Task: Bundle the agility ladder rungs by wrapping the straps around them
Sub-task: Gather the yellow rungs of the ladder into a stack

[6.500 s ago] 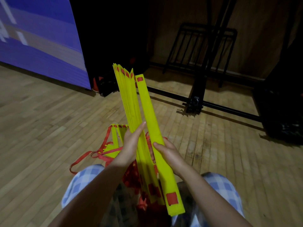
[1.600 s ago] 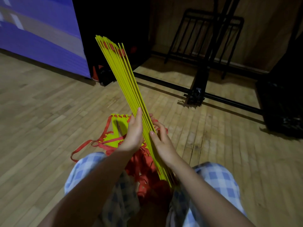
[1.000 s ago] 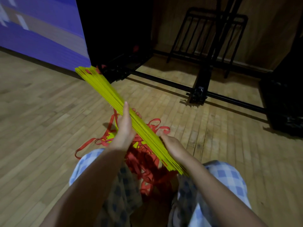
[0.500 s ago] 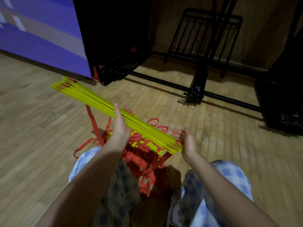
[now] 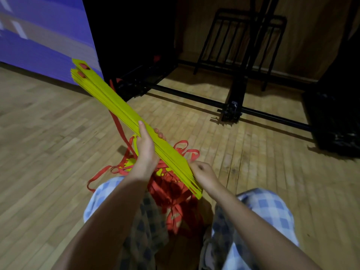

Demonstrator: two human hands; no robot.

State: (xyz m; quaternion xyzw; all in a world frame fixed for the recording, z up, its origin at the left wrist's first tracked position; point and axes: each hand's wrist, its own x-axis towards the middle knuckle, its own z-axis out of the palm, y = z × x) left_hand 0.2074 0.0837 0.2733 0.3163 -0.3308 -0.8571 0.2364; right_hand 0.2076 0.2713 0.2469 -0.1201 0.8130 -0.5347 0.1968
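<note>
Wood floor (image 5: 58, 137), dark room. Left hand (image 5: 146, 151) gripping yellow rungs (image 5: 124, 117); right hand (image 5: 202, 170) fisted at their end, red straps (image 5: 171, 190) below.

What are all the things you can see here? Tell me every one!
rungs: one stack, yellow, held slanting above the lap
straps: tangled heap, red, on the floor between the knees
floor: one, light wood
wall mat: one, purple, far left
metal frame: one, black, at the back
trousers: blue check, bottom
left hand: gripping mid-stack
right hand: closed at the stack's near end
</note>
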